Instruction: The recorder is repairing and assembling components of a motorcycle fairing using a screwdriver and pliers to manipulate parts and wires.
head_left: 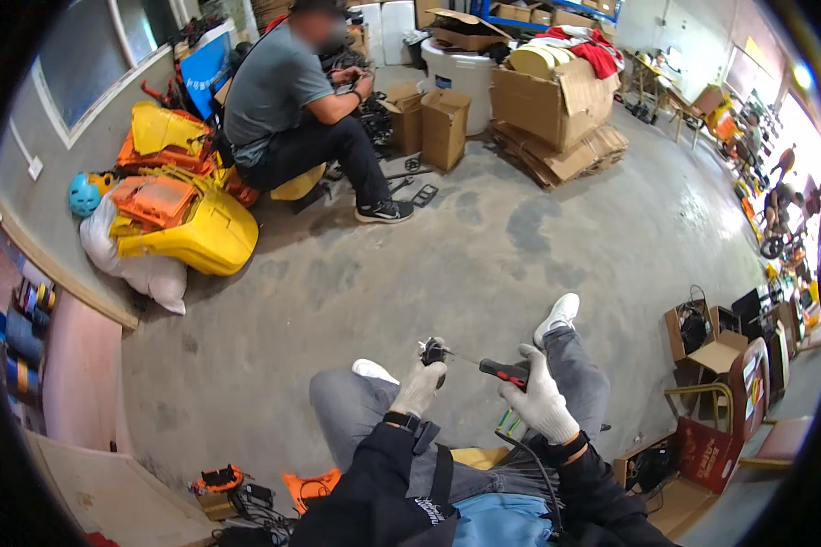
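A grey concrete floor (337, 305) is spreading across the workshop, its edges bending away into the dark rim of the lens. Up at the left, a co-worker (278, 100) is sitting low beside yellow panels (228, 228), bending over something in both hands that is too small to make out. Cartons (543, 105) are standing to that person's right, and the far right side is dissolving into glare.

Down here, front and centre, both gloved hands are working in front of the lap! The left hand (418, 387) is closing its fingers around a small black part (435, 350); the glove is hiding its lower end, so its full shape is staying a mystery. The right hand (540, 401) is wrapping partly round a red-and-black screwdriver (504, 371), thumb lying up along the near side, the other fingers mostly out of sight. The thin shaft is pointing left, straight at the part, but whether the tip is touching, I cannot tell. Below, a dark cable (552, 488) is curving past the right wrist, its ends hard to trace.
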{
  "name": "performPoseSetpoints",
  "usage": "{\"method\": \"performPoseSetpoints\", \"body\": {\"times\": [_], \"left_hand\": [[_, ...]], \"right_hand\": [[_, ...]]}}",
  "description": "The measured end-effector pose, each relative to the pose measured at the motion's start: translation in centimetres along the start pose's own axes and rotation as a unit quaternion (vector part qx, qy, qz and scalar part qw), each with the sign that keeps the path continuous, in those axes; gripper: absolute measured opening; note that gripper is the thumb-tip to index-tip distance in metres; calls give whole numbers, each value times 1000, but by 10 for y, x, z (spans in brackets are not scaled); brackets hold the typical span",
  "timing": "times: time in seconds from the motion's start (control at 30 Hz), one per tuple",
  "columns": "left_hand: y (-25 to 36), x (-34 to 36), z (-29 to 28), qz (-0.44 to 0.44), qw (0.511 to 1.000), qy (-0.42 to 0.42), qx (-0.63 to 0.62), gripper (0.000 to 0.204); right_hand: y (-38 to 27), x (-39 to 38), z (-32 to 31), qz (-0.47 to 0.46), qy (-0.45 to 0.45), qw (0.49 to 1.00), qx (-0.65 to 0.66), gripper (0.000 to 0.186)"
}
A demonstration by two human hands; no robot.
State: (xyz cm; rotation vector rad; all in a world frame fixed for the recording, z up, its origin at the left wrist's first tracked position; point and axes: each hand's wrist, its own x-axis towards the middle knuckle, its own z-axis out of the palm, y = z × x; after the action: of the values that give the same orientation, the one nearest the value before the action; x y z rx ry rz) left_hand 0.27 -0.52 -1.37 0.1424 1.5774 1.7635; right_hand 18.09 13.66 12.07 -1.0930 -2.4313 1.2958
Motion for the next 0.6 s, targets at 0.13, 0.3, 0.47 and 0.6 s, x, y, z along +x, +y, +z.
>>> {"method": "performPoseSetpoints", "body": {"times": [0.13,0.3,0.47,0.6], "left_hand": [[10,-3,-3,-26,998,-25,50,51],[20,-10,2,-55,996,-11,65,51],[21,-10,12,-24,998,-21,-57,53],[23,-10,12,-32,997,-20,-71,54]], "right_hand": [[4,4,0,-198,92,975,-39,61],[2,-4,-13,34,-10,999,6,62],[0,-4,-8,-79,20,997,2,61],[4,-4,-9,97,-4,995,19,61]]}}
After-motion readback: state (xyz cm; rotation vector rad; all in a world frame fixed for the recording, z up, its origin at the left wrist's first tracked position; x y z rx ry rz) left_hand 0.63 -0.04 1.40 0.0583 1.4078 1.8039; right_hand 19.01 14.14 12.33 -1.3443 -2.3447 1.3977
